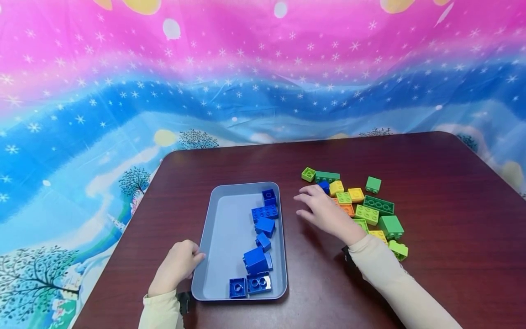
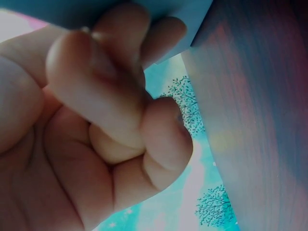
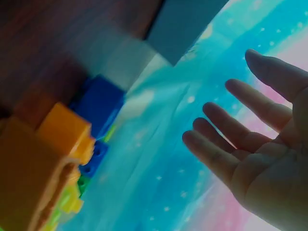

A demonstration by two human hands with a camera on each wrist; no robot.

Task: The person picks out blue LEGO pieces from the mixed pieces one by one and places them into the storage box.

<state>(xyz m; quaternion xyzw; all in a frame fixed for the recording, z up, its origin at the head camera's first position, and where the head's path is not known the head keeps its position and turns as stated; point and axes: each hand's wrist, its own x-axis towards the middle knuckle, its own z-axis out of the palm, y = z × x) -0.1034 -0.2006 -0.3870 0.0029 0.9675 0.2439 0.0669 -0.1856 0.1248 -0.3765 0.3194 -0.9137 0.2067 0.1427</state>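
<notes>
A grey tray (image 1: 223, 237) lies on the table with several blue bricks (image 1: 255, 260) along its right side and lower end. At its left rim my left hand (image 1: 177, 267) has curled fingers and grips the edge; in the left wrist view the curled fingers (image 2: 103, 91) meet the tray's side (image 2: 187, 24). My right hand (image 1: 324, 212) is held over the table between tray and brick pile, its fingers spread and holding nothing, as the right hand (image 3: 260, 139) also shows in the right wrist view. Just beyond it a blue brick (image 1: 323, 186) is partly hidden.
Right of the tray lies a loose pile of green bricks (image 1: 391, 227), yellow bricks (image 1: 355, 195), lime bricks (image 1: 367, 214) and orange bricks (image 1: 348, 209). A lime brick (image 1: 308, 174) sits at the pile's far left. Behind the dark table (image 1: 246, 162) hangs a patterned cloth (image 1: 255, 91).
</notes>
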